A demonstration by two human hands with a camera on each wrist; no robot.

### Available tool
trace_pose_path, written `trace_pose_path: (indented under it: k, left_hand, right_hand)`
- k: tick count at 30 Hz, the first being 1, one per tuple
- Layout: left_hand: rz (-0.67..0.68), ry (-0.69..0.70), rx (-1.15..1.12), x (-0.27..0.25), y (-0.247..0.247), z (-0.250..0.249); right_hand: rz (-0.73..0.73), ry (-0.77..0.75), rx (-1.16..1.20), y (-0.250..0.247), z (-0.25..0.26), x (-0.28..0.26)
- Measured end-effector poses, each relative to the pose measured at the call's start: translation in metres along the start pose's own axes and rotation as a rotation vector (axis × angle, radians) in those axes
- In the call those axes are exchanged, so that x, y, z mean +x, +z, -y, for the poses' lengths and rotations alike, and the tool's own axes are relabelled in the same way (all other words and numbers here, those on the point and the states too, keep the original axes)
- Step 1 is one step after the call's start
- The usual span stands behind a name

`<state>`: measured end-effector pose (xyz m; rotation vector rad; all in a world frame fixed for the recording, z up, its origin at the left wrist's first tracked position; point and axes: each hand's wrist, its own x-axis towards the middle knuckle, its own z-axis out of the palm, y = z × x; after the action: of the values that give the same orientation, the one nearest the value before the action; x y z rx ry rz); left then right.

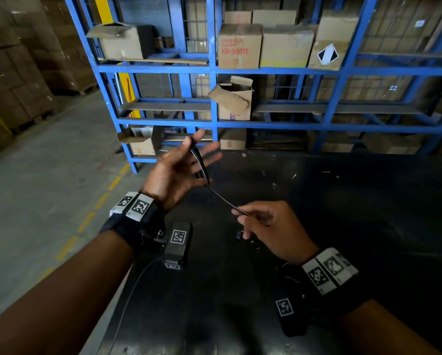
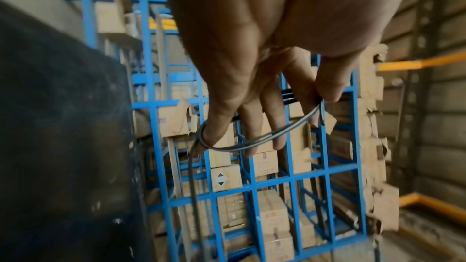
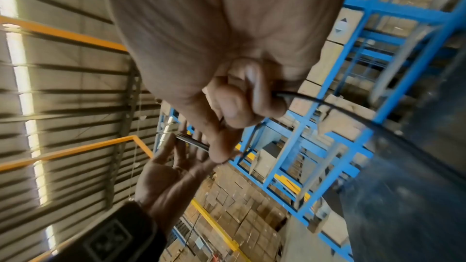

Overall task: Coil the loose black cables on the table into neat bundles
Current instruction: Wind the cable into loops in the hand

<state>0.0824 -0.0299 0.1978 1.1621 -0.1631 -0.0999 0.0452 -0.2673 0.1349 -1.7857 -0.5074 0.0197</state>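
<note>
A thin black cable (image 1: 221, 198) runs taut between my two hands above the black table (image 1: 343, 213). My left hand (image 1: 181, 167) is raised with its fingers spread and straight. Several loops of the cable (image 2: 252, 142) are wound from the thumb side round to the little finger. The thumb (image 2: 327, 89) pins the loops against the index finger. My right hand (image 1: 266, 226), lower and to the right, pinches the cable (image 3: 327, 105) between thumb and curled fingers (image 3: 227, 97). From there the cable trails down toward the table. A small black plug (image 1: 239, 235) shows just below the right fingers.
Behind the table stands a blue steel rack (image 1: 212, 73) holding cardboard boxes (image 1: 239, 47). Left of the table edge is concrete floor (image 1: 48, 175) with a dashed yellow line. Stacked cartons (image 1: 12, 73) fill the far left.
</note>
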Motion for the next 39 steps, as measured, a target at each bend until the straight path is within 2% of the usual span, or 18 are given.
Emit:
trace_pose_path:
  k: [3, 5, 8, 10, 13, 17, 20, 24, 27, 32, 36, 39]
  left_hand:
    - [-0.035, -0.009, 0.247, -0.003, -0.003, 0.008]
    - [-0.005, -0.007, 0.379, -0.008, 0.0, 0.016]
    - [0.083, -0.012, 0.497, -0.013, 0.007, 0.026]
    - [0.187, -0.02, 0.55, -0.016, 0.012, 0.031]
    - [0.265, -0.133, 0.53, -0.02, 0.02, 0.032]
    - [0.39, -0.258, 0.434, -0.026, 0.021, 0.027]
    - [0.444, -0.3, 0.148, -0.032, 0.023, 0.023]
    - [0.507, -0.25, -0.194, -0.031, 0.027, 0.018]
    - [0.433, -0.15, -0.306, -0.024, 0.028, 0.01]
    - [0.255, -0.043, -0.289, -0.015, 0.019, -0.002]
    - [0.084, -0.027, -0.122, -0.011, 0.014, -0.004]
    - [0.027, -0.042, 0.099, -0.011, 0.012, 0.0]
  right_hand:
    - [0.009, -0.093, -0.2, -0.015, 0.018, 0.001]
    - [0.016, -0.163, -0.327, -0.026, 0.031, 0.006]
    - [0.008, -0.267, -0.472, -0.037, 0.045, 0.018]
    - [0.009, -0.321, -0.515, -0.041, 0.05, 0.028]
    - [0.031, -0.409, -0.533, -0.044, 0.053, 0.041]
    - [0.065, -0.39, -0.338, -0.047, 0.042, 0.052]
    - [0.042, -0.287, -0.02, -0.042, 0.033, 0.051]
    - [-0.038, -0.085, 0.3, -0.015, 0.01, 0.044]
    - [-0.049, 0.026, 0.36, 0.005, -0.01, 0.032]
    - [0.058, 0.073, 0.284, 0.022, -0.019, 0.006]
    - [0.102, 0.092, 0.183, 0.022, -0.01, -0.004]
    - [0.07, 0.006, -0.014, 0.01, 0.006, -0.003]
